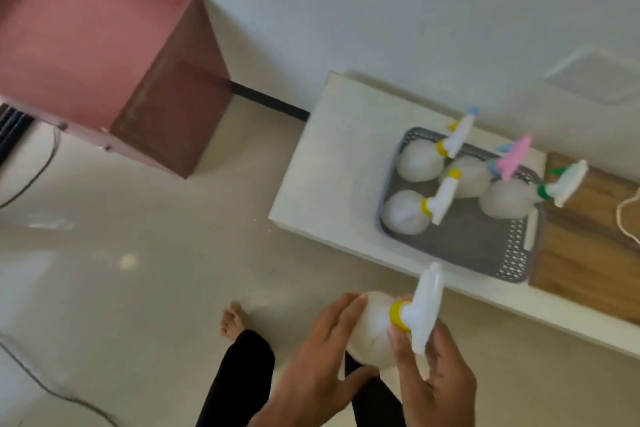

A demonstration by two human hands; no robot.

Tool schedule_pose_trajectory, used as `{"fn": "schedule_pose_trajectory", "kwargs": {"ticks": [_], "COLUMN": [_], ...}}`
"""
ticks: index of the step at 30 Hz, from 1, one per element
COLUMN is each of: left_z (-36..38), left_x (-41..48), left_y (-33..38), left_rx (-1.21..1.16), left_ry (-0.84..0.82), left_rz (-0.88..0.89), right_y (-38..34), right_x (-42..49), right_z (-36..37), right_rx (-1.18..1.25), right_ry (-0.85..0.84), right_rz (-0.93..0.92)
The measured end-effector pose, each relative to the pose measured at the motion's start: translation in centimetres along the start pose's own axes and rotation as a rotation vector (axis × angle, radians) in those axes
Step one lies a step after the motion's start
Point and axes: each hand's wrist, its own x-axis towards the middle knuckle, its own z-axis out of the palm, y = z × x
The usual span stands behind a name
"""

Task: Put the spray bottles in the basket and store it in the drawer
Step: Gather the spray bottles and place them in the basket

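A white spray bottle point(377, 326) with a yellow collar and white trigger head is held in front of me, below the counter's front edge. My left hand point(318, 354) grips its round body from the left. My right hand point(436, 374) holds it at the neck and trigger head. On the white counter point(311, 184) stands a grey perforated basket point(485, 250) holding several white spray bottles point(420, 161), with yellow, pink-blue and green heads. The basket's near right part is bare.
A pink cabinet point(114, 55) stands at the left against the wall. A wooden board point(588, 246) with a cord lies right of the basket. Black cables run over the floor at left. My leg and bare foot point(233, 321) are below.
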Motion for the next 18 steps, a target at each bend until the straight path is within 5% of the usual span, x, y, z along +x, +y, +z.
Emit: {"fn": "schedule_pose_trajectory", "kwargs": {"ticks": [8, 18], "left_z": [10.7, 13.7], "left_x": [12.6, 22.8], "left_y": [7.7, 7.1], "left_rx": [0.177, 0.261], "left_ry": [0.022, 0.099], "left_rz": [0.08, -0.074], "right_y": [4.7, 9.2], "right_x": [9.2, 19.2], "right_z": [-11.7, -11.5], "right_rx": [-0.043, -0.105], "right_ry": [0.173, 0.086], "right_rz": [-0.081, -0.269]}}
